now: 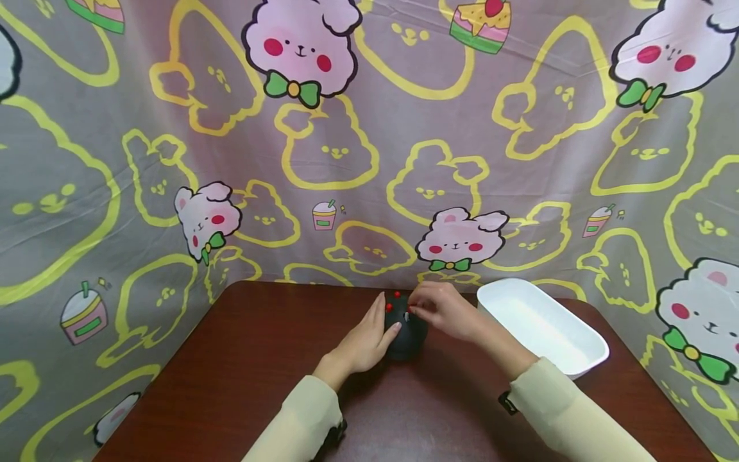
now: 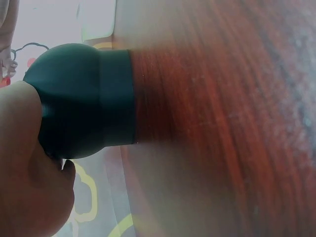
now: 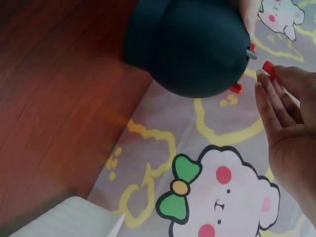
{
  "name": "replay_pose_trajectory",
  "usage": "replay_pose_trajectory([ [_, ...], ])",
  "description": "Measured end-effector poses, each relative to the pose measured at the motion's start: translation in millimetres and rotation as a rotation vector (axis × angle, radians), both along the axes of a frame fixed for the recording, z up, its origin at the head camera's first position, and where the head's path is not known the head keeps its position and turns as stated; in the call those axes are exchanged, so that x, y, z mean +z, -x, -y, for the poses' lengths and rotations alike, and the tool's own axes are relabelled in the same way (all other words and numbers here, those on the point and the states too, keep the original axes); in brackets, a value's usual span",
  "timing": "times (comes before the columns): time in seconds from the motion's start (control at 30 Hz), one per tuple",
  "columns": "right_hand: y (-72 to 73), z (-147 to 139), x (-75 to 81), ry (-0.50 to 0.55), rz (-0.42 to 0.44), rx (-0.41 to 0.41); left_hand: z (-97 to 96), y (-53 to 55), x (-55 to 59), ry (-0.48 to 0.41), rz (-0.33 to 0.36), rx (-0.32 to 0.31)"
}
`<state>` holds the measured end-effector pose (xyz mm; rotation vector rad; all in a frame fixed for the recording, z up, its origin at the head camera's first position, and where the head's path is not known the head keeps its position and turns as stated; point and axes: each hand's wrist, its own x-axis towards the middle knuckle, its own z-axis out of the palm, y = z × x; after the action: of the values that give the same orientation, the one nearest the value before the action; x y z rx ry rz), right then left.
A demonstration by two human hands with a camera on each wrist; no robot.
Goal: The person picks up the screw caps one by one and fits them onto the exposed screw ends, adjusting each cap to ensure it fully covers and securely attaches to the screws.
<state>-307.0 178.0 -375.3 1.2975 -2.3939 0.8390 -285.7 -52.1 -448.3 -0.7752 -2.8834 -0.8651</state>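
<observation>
A black rounded object (image 1: 406, 340) with a short flat-ended base stands on the table. Small red pieces (image 1: 389, 307) stick up from its top, beside a bare silver post (image 3: 252, 54). My left hand (image 1: 365, 340) holds its left side, the thumb on the near face and the fingers along the far side; the left wrist view shows this hand (image 2: 29, 163) over the dome. My right hand (image 1: 447, 311) pinches a small red cylindrical piece (image 3: 269, 69) between thumb and fingertips. In the right wrist view, that piece is a little apart from the silver post.
A white rectangular tub (image 1: 543, 324) stands at the table's right rear. The dark reddish-brown table (image 1: 248, 366) meets a cartoon-printed cloth (image 1: 346, 212) at its back and sides. Dark straps or devices (image 1: 508, 403) show at the sleeve cuffs.
</observation>
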Motion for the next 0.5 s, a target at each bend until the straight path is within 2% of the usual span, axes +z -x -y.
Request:
replay_pose_trajectory([
  [0.2,-0.8,4.1,-6.2,-0.014,0.045,0.020,0.0,0.5,-1.4,0.009,0.007,-0.002],
  [0.5,1.4,7.1,-12.3,-0.067,0.023,0.018,0.7,1.7,-1.8,0.004,0.004,-0.003],
])
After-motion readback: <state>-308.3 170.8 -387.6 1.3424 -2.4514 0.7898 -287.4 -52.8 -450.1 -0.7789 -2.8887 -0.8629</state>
